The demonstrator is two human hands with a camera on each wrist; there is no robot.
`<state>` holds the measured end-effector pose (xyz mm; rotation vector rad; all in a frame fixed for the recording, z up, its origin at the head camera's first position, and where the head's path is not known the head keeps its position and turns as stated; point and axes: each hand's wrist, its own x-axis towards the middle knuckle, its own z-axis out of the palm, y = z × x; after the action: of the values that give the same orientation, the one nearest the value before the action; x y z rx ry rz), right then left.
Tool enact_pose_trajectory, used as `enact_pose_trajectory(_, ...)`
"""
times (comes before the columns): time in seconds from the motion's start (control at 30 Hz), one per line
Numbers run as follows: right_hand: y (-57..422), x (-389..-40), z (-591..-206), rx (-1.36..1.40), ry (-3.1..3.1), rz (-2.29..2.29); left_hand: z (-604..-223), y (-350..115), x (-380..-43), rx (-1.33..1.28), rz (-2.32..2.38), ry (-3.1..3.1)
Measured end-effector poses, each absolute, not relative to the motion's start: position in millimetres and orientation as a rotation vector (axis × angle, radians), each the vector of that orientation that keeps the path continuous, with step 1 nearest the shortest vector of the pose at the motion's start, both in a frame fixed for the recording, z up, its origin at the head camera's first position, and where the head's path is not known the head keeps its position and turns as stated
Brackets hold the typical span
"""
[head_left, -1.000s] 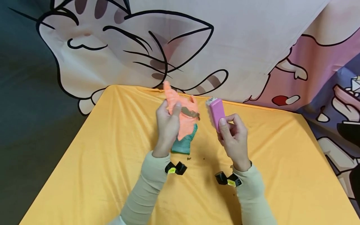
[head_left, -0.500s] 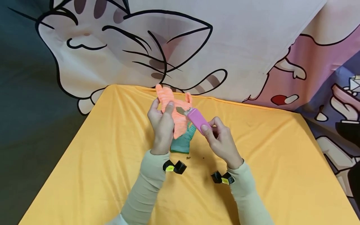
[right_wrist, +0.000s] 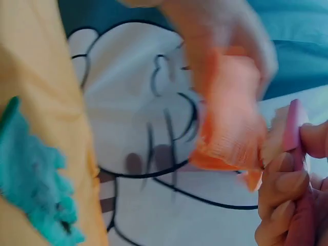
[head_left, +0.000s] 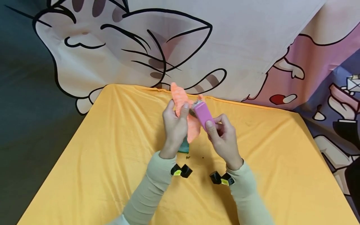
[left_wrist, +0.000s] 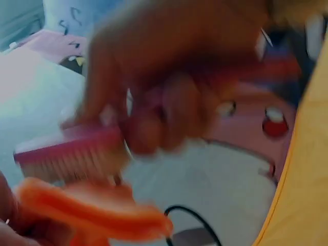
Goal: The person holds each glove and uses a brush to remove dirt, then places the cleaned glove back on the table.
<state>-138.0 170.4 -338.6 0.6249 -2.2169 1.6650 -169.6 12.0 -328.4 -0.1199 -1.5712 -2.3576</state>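
Note:
In the head view my left hand (head_left: pixel 175 129) holds an orange knit glove (head_left: pixel 193 128) up above the table, thumb on its near face. My right hand (head_left: pixel 225 142) grips a pink scrub brush (head_left: pixel 204 114) by its handle. The brush's bristles (left_wrist: pixel 72 165), pale and short, face the orange glove in the left wrist view and are at or very near its surface. A brown smear on the glove is mostly hidden behind the brush head. Below lies a teal glove (right_wrist: pixel 33 174), partly covered by my left hand and the orange glove in the head view.
A yellow cloth (head_left: pixel 112 131) covers the table. Small dark crumbs (head_left: pixel 187 157) lie on it near the teal glove. A white backdrop (head_left: pixel 247 47) with a cartoon cat hangs behind the far edge.
The brush swung left from beside the orange glove onto its smear. Since then the left hand has shifted right with the glove, covering more of the teal glove.

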Motion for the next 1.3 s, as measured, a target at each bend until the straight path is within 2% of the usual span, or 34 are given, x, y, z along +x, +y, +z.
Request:
enact_pose_trajectory(0.27,170,-132,-326,0.67,-2.502,1.404,-326,-2,-176,0.219,-2.752,-1.124)
enact_pose_trajectory(0.47,190,-137,-323,0.672,-2.657,1.287,-320,-19,-180,0.15,-2.731,-0.915)
enact_pose_trajectory(0.67,205,-138,-324,0.632,-2.406,1.527,-324,-12,-179,0.051,-2.402,-1.343)
enact_pose_trajectory(0.83,196,-142,-337,0.617,-2.089,1.83,-326,3,-173,-0.03,-2.186,-1.627)
enact_pose_trajectory(1.07,177,-138,-339,0.413,-2.175,1.749,-333,19,-168,-0.104,-2.068,-1.902)
enact_pose_trajectory(1.3,160,-131,-331,0.365,-2.287,1.647,-331,30,-165,-0.128,-2.029,-2.137)
